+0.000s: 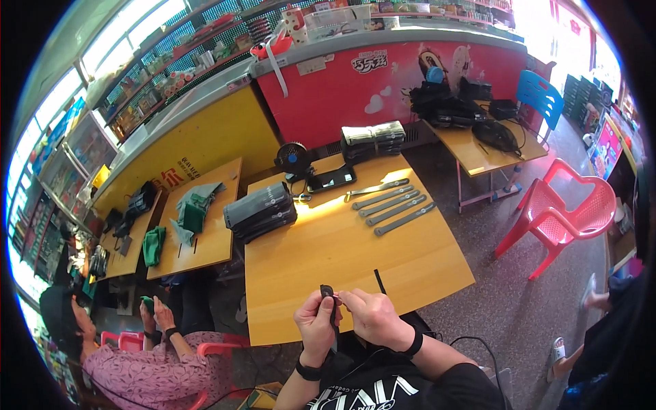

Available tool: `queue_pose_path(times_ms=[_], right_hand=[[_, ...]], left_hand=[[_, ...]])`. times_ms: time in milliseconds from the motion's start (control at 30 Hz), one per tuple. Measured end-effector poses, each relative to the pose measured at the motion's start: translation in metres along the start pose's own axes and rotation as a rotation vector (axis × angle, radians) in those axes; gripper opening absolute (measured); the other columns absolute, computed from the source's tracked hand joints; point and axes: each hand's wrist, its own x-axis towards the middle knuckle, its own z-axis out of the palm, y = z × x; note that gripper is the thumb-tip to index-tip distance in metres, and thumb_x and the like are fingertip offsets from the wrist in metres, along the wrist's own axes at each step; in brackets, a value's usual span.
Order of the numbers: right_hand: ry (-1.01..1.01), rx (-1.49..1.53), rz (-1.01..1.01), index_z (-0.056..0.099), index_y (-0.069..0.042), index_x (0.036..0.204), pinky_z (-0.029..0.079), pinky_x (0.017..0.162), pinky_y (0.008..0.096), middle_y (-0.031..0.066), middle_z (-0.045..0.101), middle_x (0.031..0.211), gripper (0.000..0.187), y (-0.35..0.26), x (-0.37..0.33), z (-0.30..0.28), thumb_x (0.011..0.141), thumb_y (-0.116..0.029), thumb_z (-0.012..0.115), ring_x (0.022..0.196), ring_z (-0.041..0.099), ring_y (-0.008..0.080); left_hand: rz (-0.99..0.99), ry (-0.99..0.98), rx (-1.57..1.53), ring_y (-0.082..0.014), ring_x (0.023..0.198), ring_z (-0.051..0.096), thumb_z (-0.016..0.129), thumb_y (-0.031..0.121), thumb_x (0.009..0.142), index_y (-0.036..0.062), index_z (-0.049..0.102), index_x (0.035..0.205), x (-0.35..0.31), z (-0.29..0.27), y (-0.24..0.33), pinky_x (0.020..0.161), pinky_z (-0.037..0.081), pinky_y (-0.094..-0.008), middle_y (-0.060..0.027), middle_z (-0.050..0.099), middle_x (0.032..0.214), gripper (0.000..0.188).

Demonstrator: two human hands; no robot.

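Just over the near edge of the yellow wooden table [321, 260], my left hand [316, 324] is closed on a dark strap [328, 292], whose rounded end sticks up past the thumb. My right hand [372, 316] is pinched close beside that end; whatever is between its fingertips is too small to make out. Beyond the right hand lies a thin black strip [379, 281]. Several flat grey straps [393, 205] with rounded ends lie side by side toward the far right of the table.
Stacks of dark folded pieces [261, 210], a bundle with pale tops [372, 140], a small fan [292, 158] and a phone [331, 179] stand farther back. At left a person [160, 362] handles green cloth. A red chair [560, 205] stands at right; another person stands at the right edge.
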Motion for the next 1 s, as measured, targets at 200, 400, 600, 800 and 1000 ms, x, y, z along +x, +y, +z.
queue_pose_path(times_ms=[200, 400, 600, 800, 1000], right_hand=[[-0.042, -0.23, -0.139, 0.061, 0.005, 0.102, 0.047, 0.049, 0.0341, 0.0111, 0.055, 0.071, 0.033, -0.003, 0.001, -0.013, 0.069, 0.002, 0.059, 0.055, 0.058, 0.0255], [-0.17, -0.423, -0.363, 0.06, 0.006, 0.103, 0.046, 0.051, 0.0295, 0.0067, 0.052, 0.073, 0.036, 0.01, 0.011, -0.02, 0.072, -0.011, 0.058, 0.061, 0.058, 0.0195], [0.426, -0.167, -0.196, 0.062, 0.003, 0.099, 0.043, 0.049, 0.0261, 0.0052, 0.059, 0.079, 0.022, 0.046, 0.033, -0.035, 0.079, 0.004, 0.054, 0.061, 0.054, 0.0124], [0.44, 0.449, 0.143, 0.063, 0.001, 0.098, 0.047, 0.06, 0.023, 0.0025, 0.059, 0.074, 0.028, 0.022, 0.05, -0.081, 0.081, 0.017, 0.048, 0.066, 0.059, 0.0099], [-0.213, 0.712, 0.273, 0.065, 0.005, 0.1, 0.051, 0.071, 0.0231, 0.0055, 0.065, 0.082, 0.01, 0.011, 0.032, -0.094, 0.091, 0.002, 0.06, 0.078, 0.065, 0.0104]], left_hand=[[-0.045, -0.081, 0.213, -0.0052, 0.054, 0.051, 0.061, 0.012, 0.094, -0.001, 0.066, 0.091, -0.003, -0.005, 0.011, 0.046, 0.038, -0.0186, -0.0018, 0.061, 0.074, 0.014], [-0.08, -0.311, 0.544, -0.0057, 0.056, 0.051, 0.064, 0.006, 0.089, -0.0016, 0.067, 0.082, 0.014, -0.031, 0.025, 0.049, 0.038, -0.0205, -0.0008, 0.059, 0.068, 0.011], [0.017, -0.39, 0.721, -0.0111, 0.056, 0.051, 0.069, 0.005, 0.084, -0.0039, 0.066, 0.079, 0.027, -0.034, 0.035, 0.051, 0.039, -0.0273, -0.0047, 0.057, 0.062, 0.011], [-0.257, -0.07, 0.36, -0.007, 0.053, 0.053, 0.06, 0.009, 0.092, -0.0025, 0.066, 0.084, 0.007, -0.021, 0.042, 0.048, 0.039, -0.0223, -0.0008, 0.058, 0.063, 0.015], [-0.238, -0.034, 0.141, -0.0121, 0.056, 0.059, 0.06, 0.01, 0.093, -0.0045, 0.066, 0.09, -0.004, 0.008, 0.036, 0.051, 0.047, -0.0251, -0.0071, 0.064, 0.074, 0.016]])
